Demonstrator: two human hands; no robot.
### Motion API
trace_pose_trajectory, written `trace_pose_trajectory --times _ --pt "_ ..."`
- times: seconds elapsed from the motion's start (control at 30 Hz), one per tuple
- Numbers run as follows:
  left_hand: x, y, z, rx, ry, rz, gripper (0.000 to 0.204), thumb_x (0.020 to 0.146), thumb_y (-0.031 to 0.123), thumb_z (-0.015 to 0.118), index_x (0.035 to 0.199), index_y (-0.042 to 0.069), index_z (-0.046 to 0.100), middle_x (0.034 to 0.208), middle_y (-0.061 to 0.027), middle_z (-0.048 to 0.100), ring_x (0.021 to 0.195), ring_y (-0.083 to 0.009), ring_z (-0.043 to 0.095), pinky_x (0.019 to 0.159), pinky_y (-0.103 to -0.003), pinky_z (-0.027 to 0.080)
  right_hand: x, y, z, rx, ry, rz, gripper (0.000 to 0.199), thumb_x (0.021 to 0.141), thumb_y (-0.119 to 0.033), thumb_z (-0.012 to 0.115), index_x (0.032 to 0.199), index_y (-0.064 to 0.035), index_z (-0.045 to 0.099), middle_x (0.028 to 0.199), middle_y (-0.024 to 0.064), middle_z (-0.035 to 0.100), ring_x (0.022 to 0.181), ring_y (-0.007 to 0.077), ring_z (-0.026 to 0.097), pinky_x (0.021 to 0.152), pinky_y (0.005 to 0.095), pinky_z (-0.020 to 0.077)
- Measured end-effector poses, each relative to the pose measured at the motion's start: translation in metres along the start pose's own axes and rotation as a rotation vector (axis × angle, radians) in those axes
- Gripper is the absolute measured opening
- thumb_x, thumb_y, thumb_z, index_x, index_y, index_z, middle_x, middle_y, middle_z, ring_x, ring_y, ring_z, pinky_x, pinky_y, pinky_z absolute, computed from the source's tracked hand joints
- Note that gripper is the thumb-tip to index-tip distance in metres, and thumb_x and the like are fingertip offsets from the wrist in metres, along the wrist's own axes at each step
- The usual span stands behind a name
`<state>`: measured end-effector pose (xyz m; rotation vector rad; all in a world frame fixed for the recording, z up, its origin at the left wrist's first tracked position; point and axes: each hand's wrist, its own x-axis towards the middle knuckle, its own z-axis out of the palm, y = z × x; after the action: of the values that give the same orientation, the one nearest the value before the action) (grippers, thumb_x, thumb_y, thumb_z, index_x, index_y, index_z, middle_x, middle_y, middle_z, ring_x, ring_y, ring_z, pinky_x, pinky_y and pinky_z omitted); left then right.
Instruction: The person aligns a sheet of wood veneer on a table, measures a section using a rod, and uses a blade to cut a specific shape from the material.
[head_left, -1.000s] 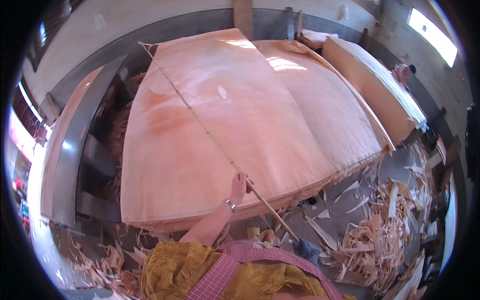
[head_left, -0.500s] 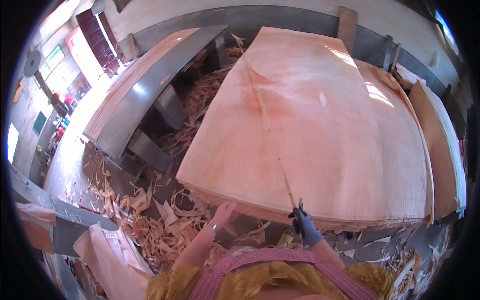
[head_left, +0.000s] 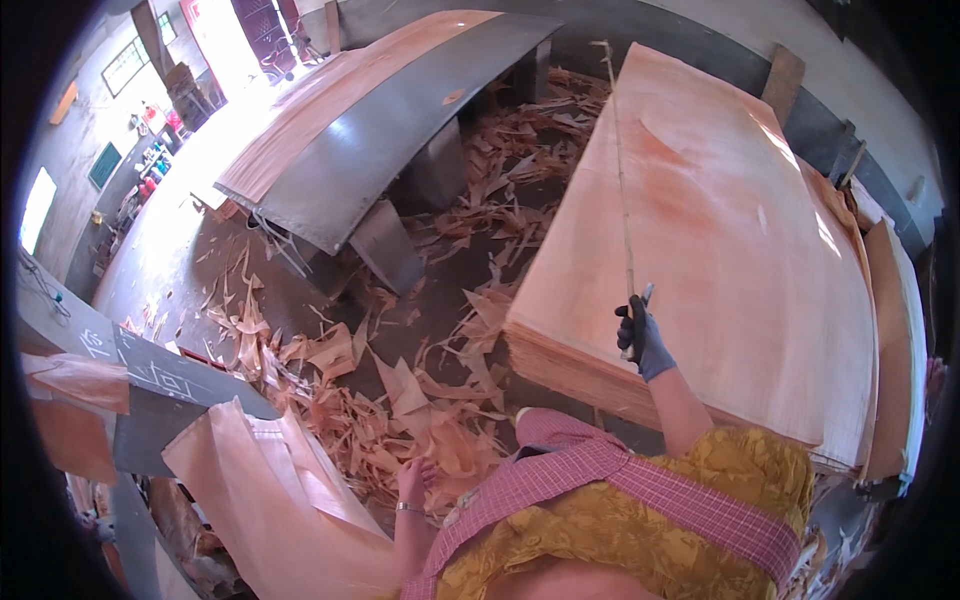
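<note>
My right hand (head_left: 645, 338), in a dark glove, is closed around the near end of a long thin bamboo stick (head_left: 626, 215). The stick reaches away over the left part of a tall stack of wood veneer sheets (head_left: 720, 260), its far tip near the stack's far left corner. A small grey tip of something pokes out above the gloved fist; its kind cannot be made out. Bare and low on the left, my left hand (head_left: 418, 482) has its fingers loosely apart and nothing visible in them. Veneer scraps (head_left: 440, 430) lie on the floor beyond it.
A grey-topped table (head_left: 370, 140) carrying veneer sheets stands at the far left. Large loose veneer sheets (head_left: 260, 500) lean close on my left, beside a grey board (head_left: 180, 390) with markings. More veneer (head_left: 890, 340) stands upright at the right. Torn scraps cover much of the floor between.
The view has swung left, toward the scrap-covered floor. My right hand has lifted the stick's near end from the stack's front edge, and my left hand has left that edge and dropped beside me.
</note>
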<state>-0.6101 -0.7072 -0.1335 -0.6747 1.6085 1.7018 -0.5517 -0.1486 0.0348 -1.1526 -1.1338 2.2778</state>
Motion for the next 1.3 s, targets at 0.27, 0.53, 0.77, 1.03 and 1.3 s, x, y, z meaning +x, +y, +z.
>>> trace_pose_trajectory --times 0.27,0.53,0.77,1.03,1.3 --pt "0.129 0.204 -0.117 -0.096 -0.014 0.260 0.033 0.098 0.031 0.056 0.116 0.003 0.054 0.094 -0.0113 0.067 0.081 -0.0215 0.068 0.063 -0.032 0.057 0.166 0.057 0.248 0.113 0.089 -0.059 0.038 0.092 -0.047 0.060 0.087 -0.0104 0.052 0.052 -0.0045 0.039 0.039 0.0096 0.039 0.035 0.0260 0.0330" --pt "0.196 0.331 -0.307 -0.061 0.189 0.018 0.022 0.094 0.024 0.058 0.106 0.005 0.057 0.093 -0.0121 0.066 0.078 -0.0237 0.068 0.063 -0.033 0.057 0.256 0.077 0.481 0.193 0.083 -0.172 0.035 0.093 -0.048 0.059 0.083 -0.0144 0.053 0.056 -0.0016 0.046 0.043 0.0122 0.046 0.037 0.0292 0.0372" --pt "0.320 0.408 -0.462 -0.272 0.182 0.111 0.013 0.091 0.017 0.059 0.099 0.006 0.058 0.080 -0.0081 0.063 0.068 -0.0247 0.064 0.058 -0.033 0.054 0.283 0.124 0.715 0.317 -0.020 -0.215 0.038 0.092 -0.048 0.060 0.088 -0.0112 0.053 0.051 -0.0050 0.038 0.041 0.0114 0.042 0.036 0.0274 0.0336" --pt "0.519 0.718 -0.630 -0.002 0.074 0.208 0.006 0.096 0.014 0.051 0.098 0.008 0.053 0.079 -0.0089 0.062 0.060 -0.0175 0.061 0.048 -0.028 0.051 0.337 0.192 0.966 0.461 -0.109 -0.240 0.039 0.093 -0.049 0.060 0.088 -0.0106 0.055 0.055 -0.0023 0.048 0.043 0.0131 0.049 0.039 0.0302 0.0430" --pt "0.612 0.965 -0.648 0.038 -0.036 0.245 0.031 0.095 0.026 0.059 0.118 0.005 0.055 0.089 -0.0083 0.064 0.074 -0.0186 0.064 0.055 -0.028 0.052 0.261 0.350 1.274 0.513 -0.350 -0.050 0.039 0.094 -0.050 0.057 0.095 -0.0106 0.056 0.067 0.0057 0.058 0.063 0.0200 0.061 0.061 0.0352 0.0541"
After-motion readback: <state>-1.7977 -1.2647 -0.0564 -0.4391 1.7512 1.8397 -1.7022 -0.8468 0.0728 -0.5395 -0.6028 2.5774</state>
